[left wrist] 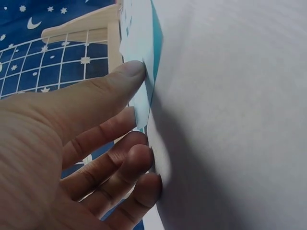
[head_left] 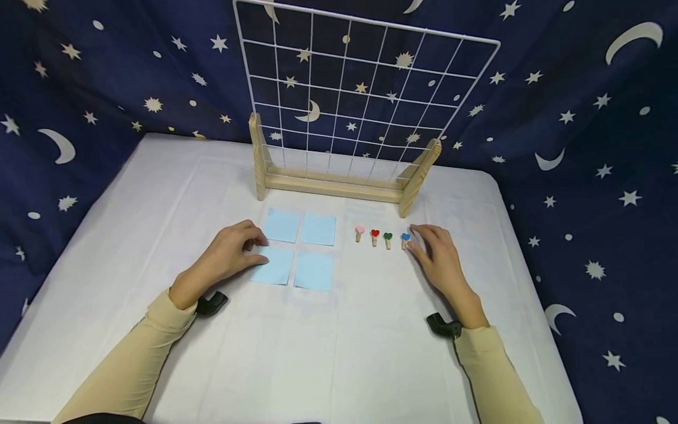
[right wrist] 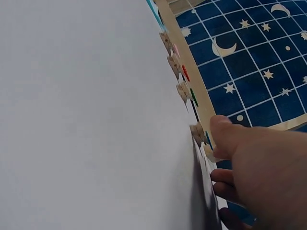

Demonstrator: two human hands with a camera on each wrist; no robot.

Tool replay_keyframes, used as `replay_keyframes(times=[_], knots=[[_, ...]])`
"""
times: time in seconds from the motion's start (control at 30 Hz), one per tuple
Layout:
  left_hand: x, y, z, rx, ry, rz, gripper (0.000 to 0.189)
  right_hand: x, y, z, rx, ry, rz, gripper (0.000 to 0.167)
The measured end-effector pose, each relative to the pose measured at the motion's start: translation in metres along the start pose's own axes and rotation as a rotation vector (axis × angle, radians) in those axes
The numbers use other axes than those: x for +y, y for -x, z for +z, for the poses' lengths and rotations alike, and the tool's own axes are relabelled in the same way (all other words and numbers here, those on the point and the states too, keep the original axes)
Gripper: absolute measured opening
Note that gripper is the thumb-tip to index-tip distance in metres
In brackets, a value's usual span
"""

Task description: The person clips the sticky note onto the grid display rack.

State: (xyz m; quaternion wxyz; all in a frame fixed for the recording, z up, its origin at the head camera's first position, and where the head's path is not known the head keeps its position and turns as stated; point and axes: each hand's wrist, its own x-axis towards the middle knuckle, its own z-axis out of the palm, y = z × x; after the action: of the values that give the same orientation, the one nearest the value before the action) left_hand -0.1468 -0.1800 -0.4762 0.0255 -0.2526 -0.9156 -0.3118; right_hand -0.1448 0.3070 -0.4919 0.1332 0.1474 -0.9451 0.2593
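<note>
Four-square and flat, several light blue paper squares (head_left: pixel 313 272) lie on the table. My left hand (head_left: pixel 229 250) is at their left side, its thumb (left wrist: pixel 130 69) touching or just over the near-left square (head_left: pixel 275 268). Its other fingers are loosely bent beside the far-left square (head_left: pixel 281 225). To the right stands a row of small wooden clothespins with hearts: pink (head_left: pixel 359 231), red (head_left: pixel 375 234), green (head_left: pixel 388 237) and blue (head_left: pixel 405 237). My right hand (head_left: pixel 439 256) is beside the blue-heart clothespin (right wrist: pixel 197 134), thumb tip close against it and index finger apart.
A white wire grid (head_left: pixel 365 76) stands in a wooden base (head_left: pixel 333 185) at the back of the white-covered table (head_left: pixel 371 353). Dark blue star-and-moon cloth (head_left: pixel 598 194) hangs behind and at the sides. Each wrist wears a black camera mount (head_left: pixel 213 303).
</note>
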Motion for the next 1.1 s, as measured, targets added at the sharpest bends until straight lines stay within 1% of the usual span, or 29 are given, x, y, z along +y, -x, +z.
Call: replay_keyframes(times=[0.2,0.33,0.57,0.87,1.0,1.1], knots=[[-0.0015,0.0006,-0.0010,0.028,0.031,-0.007,0.031,-0.0028,-0.0054,0.0026,-0.031,-0.016,-0.021,0.044],[-0.0022,0.0001,-0.0007,0.033,0.050,-0.001,0.032,-0.0030,-0.0062,0.0025,-0.027,-0.008,-0.038,0.043],[-0.0043,-0.0033,0.0013,0.039,0.074,0.003,0.031,-0.0007,-0.0058,0.0008,0.013,-0.030,-0.049,0.042],[-0.0040,-0.0033,0.0016,0.008,0.118,-0.035,0.029,-0.0037,0.0001,0.0001,0.076,-0.075,-0.029,0.043],[-0.0029,-0.0024,0.0018,0.007,0.122,-0.026,0.027,-0.0037,0.0022,0.0014,0.097,-0.101,-0.031,0.041],[-0.0029,-0.0015,0.0021,0.000,0.121,-0.012,0.026,-0.0030,0.0037,0.0023,0.093,-0.118,-0.026,0.039]])
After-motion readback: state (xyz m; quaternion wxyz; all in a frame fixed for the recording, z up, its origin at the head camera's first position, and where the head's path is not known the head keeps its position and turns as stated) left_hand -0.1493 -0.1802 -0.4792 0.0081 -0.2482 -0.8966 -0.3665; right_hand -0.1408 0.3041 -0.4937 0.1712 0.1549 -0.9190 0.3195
